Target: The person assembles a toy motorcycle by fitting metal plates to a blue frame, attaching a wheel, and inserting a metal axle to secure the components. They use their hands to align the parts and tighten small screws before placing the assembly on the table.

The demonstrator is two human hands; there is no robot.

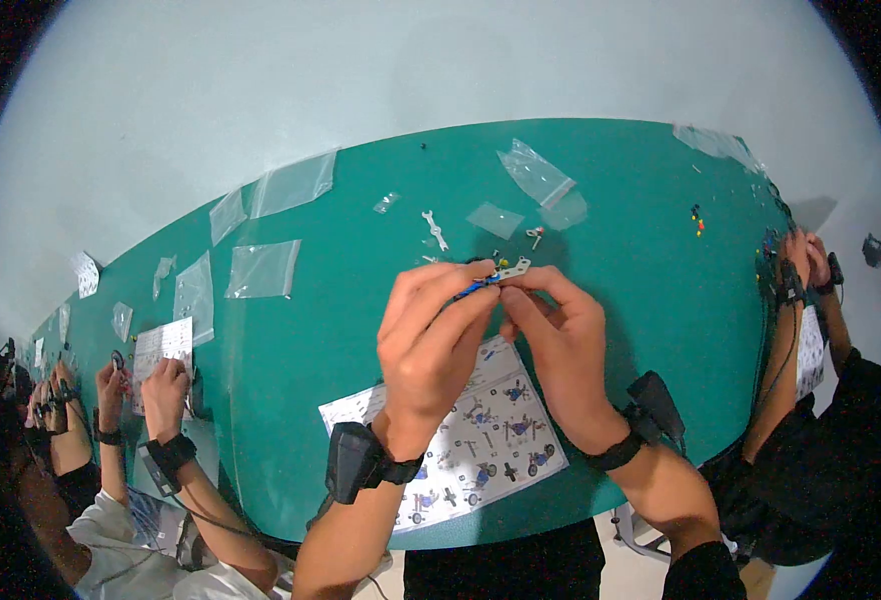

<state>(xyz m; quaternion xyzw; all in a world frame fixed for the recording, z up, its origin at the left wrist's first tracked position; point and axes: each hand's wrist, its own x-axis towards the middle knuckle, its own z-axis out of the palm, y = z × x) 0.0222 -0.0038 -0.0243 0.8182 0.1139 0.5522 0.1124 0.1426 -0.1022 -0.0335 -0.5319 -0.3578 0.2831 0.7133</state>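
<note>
Both hands meet above the green table. My left hand (429,340) pinches a small blue and light-grey toy assembly (479,286), with its fingers curled round the blue end. My right hand (564,350) is closed at the pale perforated end of the same assembly, thumb and forefinger against it. Part of the assembly is hidden by the fingers. Below the hands lies a printed instruction sheet (481,470) with pictures of small vehicles. Just beyond the hands, a small red and white part (535,233) rests on the table.
On the green table (331,330) lie a white wrench-like tool (435,230), plastic bags (264,269) and small coloured parts (699,222). Other people's hands work at the left (166,398) and at the right edge (796,265). Another sheet (156,350) lies at left.
</note>
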